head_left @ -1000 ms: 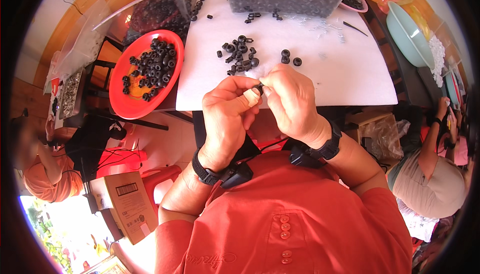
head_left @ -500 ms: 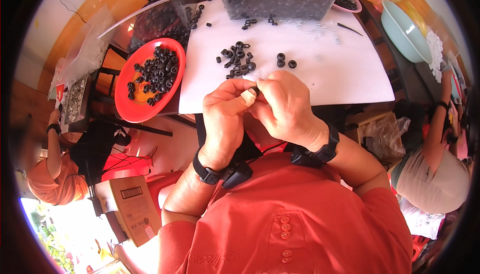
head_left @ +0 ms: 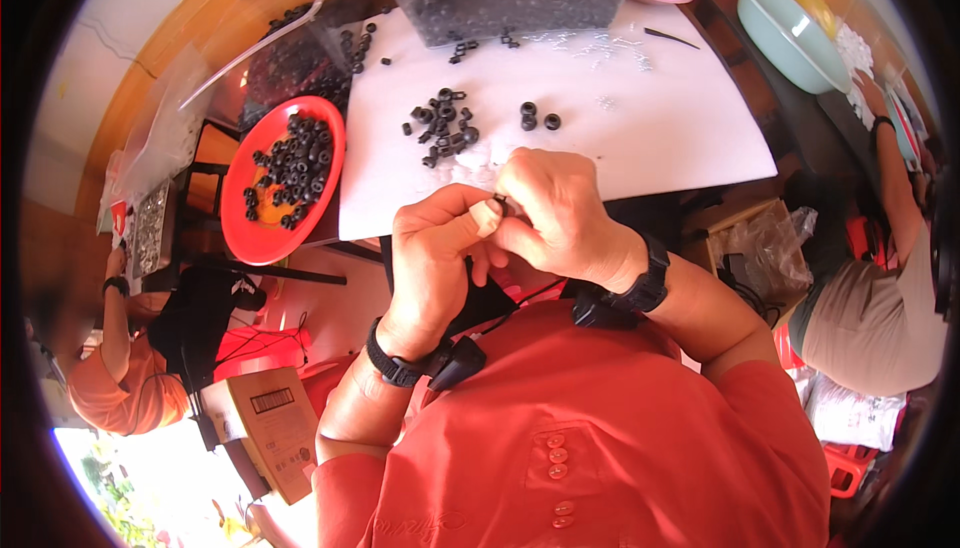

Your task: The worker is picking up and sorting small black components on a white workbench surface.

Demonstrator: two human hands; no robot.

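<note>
My left hand and my right hand meet above the near edge of a white board. Between their fingertips they pinch a small black plastic part, mostly hidden by the fingers. The left thumb has a pale wrap at its tip. Just beyond my hands lies a loose pile of small black plastic parts, some round and some stubby. To its right sit several black round parts in a little group.
At left, a red dish holds many black parts. Across the far edge stands a clear bin full of them. Tiny clear pieces and a thin black stick lie beyond. A pale blue basin is at right; people work on both sides.
The view has shifted, so the board and its contents appear further left. My hands stay pinched together on the small black part and have come slightly nearer to my body.
</note>
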